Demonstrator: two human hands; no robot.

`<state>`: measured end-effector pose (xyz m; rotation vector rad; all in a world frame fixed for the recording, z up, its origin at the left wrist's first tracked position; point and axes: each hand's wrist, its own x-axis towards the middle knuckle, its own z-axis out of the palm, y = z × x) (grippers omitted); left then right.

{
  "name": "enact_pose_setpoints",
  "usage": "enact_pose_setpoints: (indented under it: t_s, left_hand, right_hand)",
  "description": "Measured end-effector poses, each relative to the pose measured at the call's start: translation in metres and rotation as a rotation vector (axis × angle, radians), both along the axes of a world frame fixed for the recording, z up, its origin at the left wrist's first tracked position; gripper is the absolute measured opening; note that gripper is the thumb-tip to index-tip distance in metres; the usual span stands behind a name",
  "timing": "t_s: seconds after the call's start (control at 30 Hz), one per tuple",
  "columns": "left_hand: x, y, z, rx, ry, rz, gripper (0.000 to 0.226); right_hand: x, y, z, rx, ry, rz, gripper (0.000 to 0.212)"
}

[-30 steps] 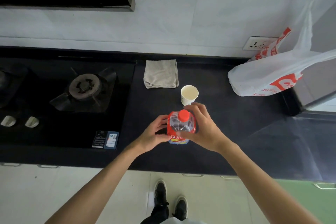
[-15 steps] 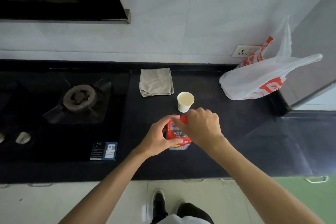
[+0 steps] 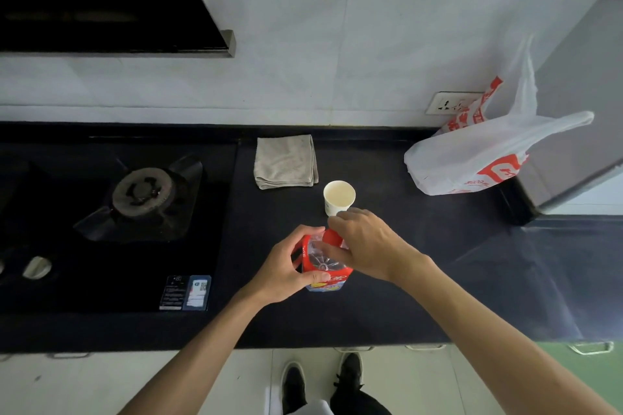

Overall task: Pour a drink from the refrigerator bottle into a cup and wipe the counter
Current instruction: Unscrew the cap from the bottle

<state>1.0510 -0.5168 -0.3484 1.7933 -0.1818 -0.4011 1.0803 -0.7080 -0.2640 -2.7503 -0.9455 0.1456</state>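
Nearest, wrapped in the curled fingers of the left hand [image 3: 286, 266], thumb on the near side: a red-labelled bottle [image 3: 325, 274], upright on the black counter [image 3: 404, 307]. On top, pinched under the bent fingertips of the right hand [image 3: 367, 246]: the red cap [image 3: 332, 237]. Just beyond the right knuckles: a white paper cup [image 3: 338, 197], upright. Farther, past the left fingers: a folded grey cloth [image 3: 286, 162]. Far right of both hands, well apart: a white plastic bag [image 3: 472, 158]
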Motion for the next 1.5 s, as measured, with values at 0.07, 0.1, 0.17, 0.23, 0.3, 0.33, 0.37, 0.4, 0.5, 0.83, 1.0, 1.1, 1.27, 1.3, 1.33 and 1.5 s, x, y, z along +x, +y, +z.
enact_pose_setpoints:
  t_s: [0.07, 0.1, 0.17, 0.23, 0.3, 0.33, 0.37, 0.4, 0.5, 0.83, 1.0, 1.1, 1.27, 1.3, 1.33, 1.5]
  left_hand:
    - [0.0, -0.001, 0.0, -0.004, 0.009, -0.004, 0.068]
    - [0.0, -0.001, 0.0, -0.002, 0.012, -0.006, 0.067]
    - [0.0, -0.001, -0.001, 0.007, 0.024, -0.008, 0.065]
    - [0.0, -0.001, -0.003, 0.016, 0.035, -0.005, 0.064]
    - [0.0, -0.001, -0.003, 0.014, 0.042, -0.005, 0.064]
    - [0.0, -0.001, -0.003, 0.01, 0.043, -0.005, 0.064]
    - [-0.001, -0.001, -0.002, 0.007, 0.046, -0.009, 0.064]
    - [-0.001, -0.001, -0.001, 0.008, 0.047, -0.011, 0.064]
    - [-0.002, -0.002, 0.0, 0.001, 0.052, -0.007, 0.065]
    - [-0.005, -0.005, -0.002, -0.042, 0.112, 0.014, 0.069]
    - [-0.006, -0.006, -0.002, -0.03, 0.112, 0.024, 0.069]
    - [-0.006, -0.006, -0.001, -0.03, 0.088, 0.015, 0.069]
    - [-0.007, -0.006, 0.002, -0.052, 0.085, 0.015, 0.067]
    - [-0.007, -0.007, 0.003, -0.053, 0.085, 0.017, 0.067]
    - [-0.007, -0.007, 0.002, -0.049, 0.084, 0.018, 0.068]
    - [-0.009, -0.006, 0.002, -0.06, 0.07, 0.011, 0.067]
  right_hand:
    - [0.005, -0.005, 0.011, -0.071, 0.026, 0.116, 0.04]
    - [0.008, -0.006, 0.016, -0.123, 0.035, 0.157, 0.042]
    - [0.013, -0.006, 0.025, -0.219, 0.016, 0.236, 0.044]
    - [0.016, -0.003, 0.032, -0.282, 0.03, 0.306, 0.045]
    - [0.018, -0.002, 0.037, -0.292, 0.097, 0.312, 0.048]
    - [0.016, -0.003, 0.037, -0.275, 0.103, 0.295, 0.048]
    - [0.015, -0.004, 0.035, -0.246, 0.071, 0.271, 0.046]
    - [0.012, -0.005, 0.032, -0.217, 0.019, 0.242, 0.044]
    - [0.001, 0.001, 0.021, -0.149, -0.085, 0.125, 0.049]
    - [0.006, 0.002, 0.02, -0.05, -0.136, 0.299, 0.029]
    - [0.011, -0.004, 0.027, -0.165, -0.15, 0.435, 0.047]
    - [0.008, -0.005, 0.029, -0.215, -0.163, 0.45, 0.051]
    - [0.003, -0.004, 0.03, -0.226, -0.192, 0.411, 0.053]
    - [0.001, -0.004, 0.029, -0.212, -0.205, 0.383, 0.05]
    - [0.0, -0.003, 0.028, -0.187, -0.212, 0.343, 0.044]
    - [0.004, 0.001, 0.022, -0.087, -0.176, 0.126, 0.036]
